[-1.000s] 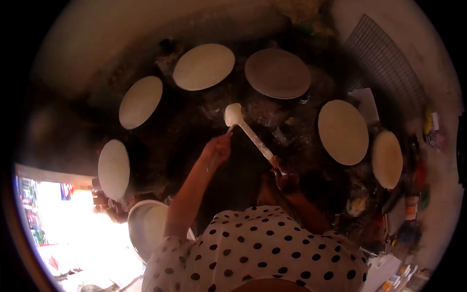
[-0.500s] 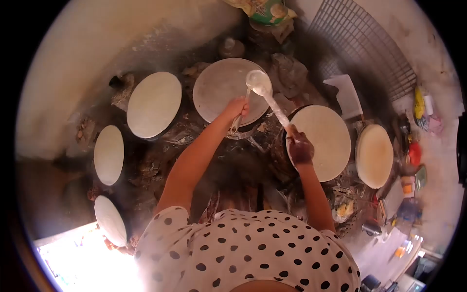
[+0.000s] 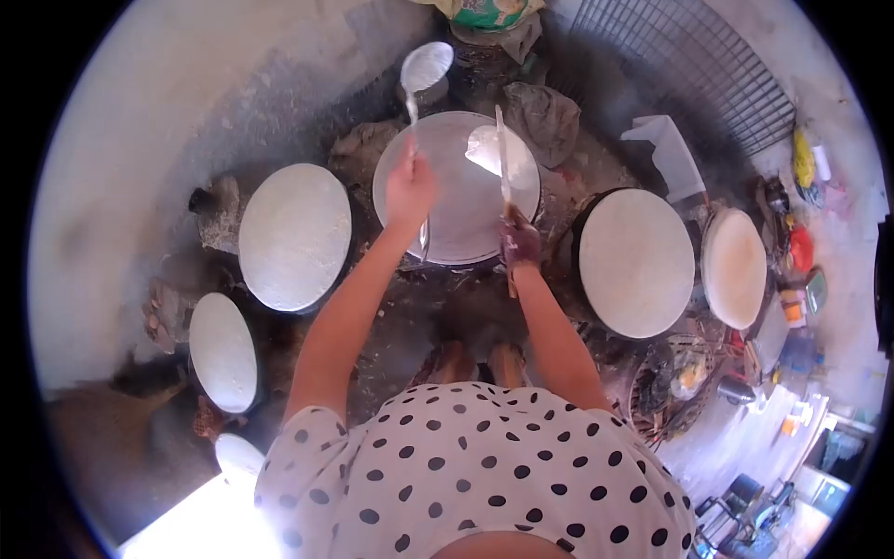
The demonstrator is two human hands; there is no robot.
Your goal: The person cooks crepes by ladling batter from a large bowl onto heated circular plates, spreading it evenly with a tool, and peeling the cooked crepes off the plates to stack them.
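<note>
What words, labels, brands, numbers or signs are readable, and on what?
No legible text.
Green-and-yellow bag: cut off by the frame, no lettering readable.
Yellow packet, orange item: too small and blurred.
Ladle, center griddle: no lettering visible.

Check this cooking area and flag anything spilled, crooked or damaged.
Nothing looks clearly spilled, crooked or damaged. The one uneven thing is the white patch, seemingly batter, off centre on the round grey griddle, by the flat wooden stick in the right hand; it covers only a small part, though that may be normal mid-spread.
</note>
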